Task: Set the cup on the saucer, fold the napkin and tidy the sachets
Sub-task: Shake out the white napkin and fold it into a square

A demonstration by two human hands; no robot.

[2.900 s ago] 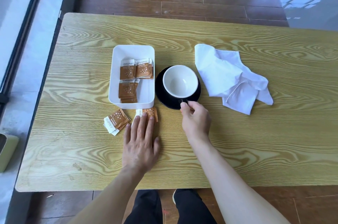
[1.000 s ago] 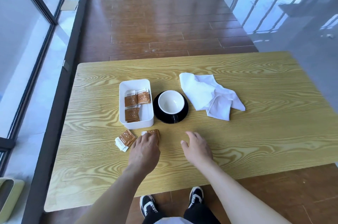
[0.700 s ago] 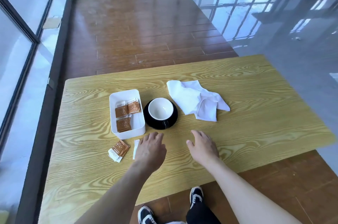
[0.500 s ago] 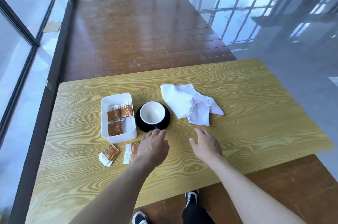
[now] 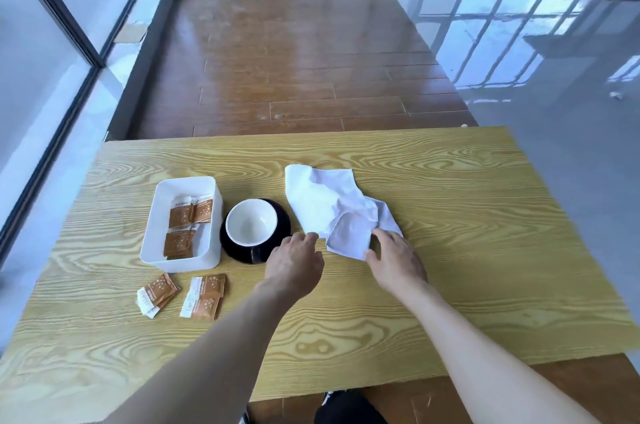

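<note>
White cloth is the business now: the crumpled napkin (image 5: 332,207) lies on the wooden table (image 5: 485,233), just right of the cup (image 5: 251,222), which already sits on the black saucer (image 5: 282,215). Both hands are at the napkin's near edge. The left hand (image 5: 294,264) reaches with loosely spread fingers, its tips touching or nearly touching the near-left edge; the right hand (image 5: 394,259) has its fingers narrowed at the near-right corner, apparently pinching a flap, though the grip itself is hard to confirm.

To fold well, I judge the cloth should first be drawn flat: take two neighbouring corners, pull them apart to shed the creases, then bring edge to edge and press the fold down. The left hand should mind the cup beside it.

Two loose groups of brown sachets (image 5: 204,295) lie near the white tray (image 5: 162,250), which holds more; these await tidying.

Hard to tell: the fingertips' contact under the cloth, the napkin's true shape beneath its rumples, the cup's handle behind the left hand, and the sachets' print.
</note>
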